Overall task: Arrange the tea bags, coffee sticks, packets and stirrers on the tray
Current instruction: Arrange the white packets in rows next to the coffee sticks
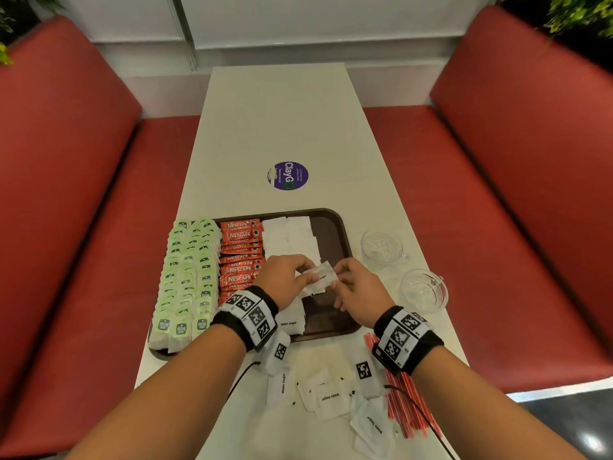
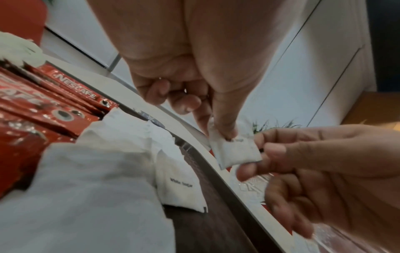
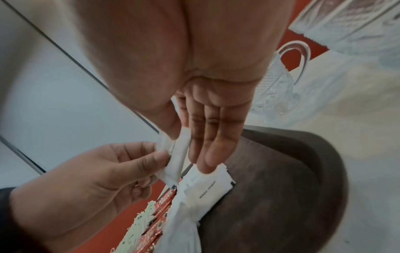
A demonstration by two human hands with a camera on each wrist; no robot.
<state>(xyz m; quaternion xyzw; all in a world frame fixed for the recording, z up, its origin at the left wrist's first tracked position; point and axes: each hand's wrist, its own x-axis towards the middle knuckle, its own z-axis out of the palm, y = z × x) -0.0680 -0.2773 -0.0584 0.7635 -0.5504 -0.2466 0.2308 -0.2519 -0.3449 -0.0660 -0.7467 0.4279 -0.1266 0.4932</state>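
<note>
You hold one white sugar packet [image 1: 319,278] above the brown tray [image 1: 343,240], pinched at both ends: your left hand [image 1: 286,280] grips its left edge between thumb and fingers, and your right hand [image 1: 360,287] pinches its right edge with thumb and forefinger while the other fingers [image 3: 213,137] stay straight. Small black print shows on the packet, too blurred to read here.

On the tray, the left side is filled with rows of green-tagged tea bags [image 1: 185,283], whose nearest labels read "McCoy teas" (as far as the print can be made out). Next to them lies a column of red coffee sticks [image 1: 240,257] marked "NESCAFÉ CLASSIC". To their right sit white packets [image 1: 292,237], and the one nearest you on the tray reads "White Sugar" [image 1: 292,322]. The right strip of the tray is bare dark surface.

On the white table [image 1: 282,127] near your wrists lie loose packets [image 1: 328,398], several also printed "White Sugar", and a bunch of red stirrers [image 1: 406,401] beside them to the right. Two clear cut-glass cups [image 1: 381,249] stand just right of the tray. Farther along the table is a round purple sticker [image 1: 288,175] reading "ClayGo". Both wrists wear black bands with square black-and-white marker tags.
</note>
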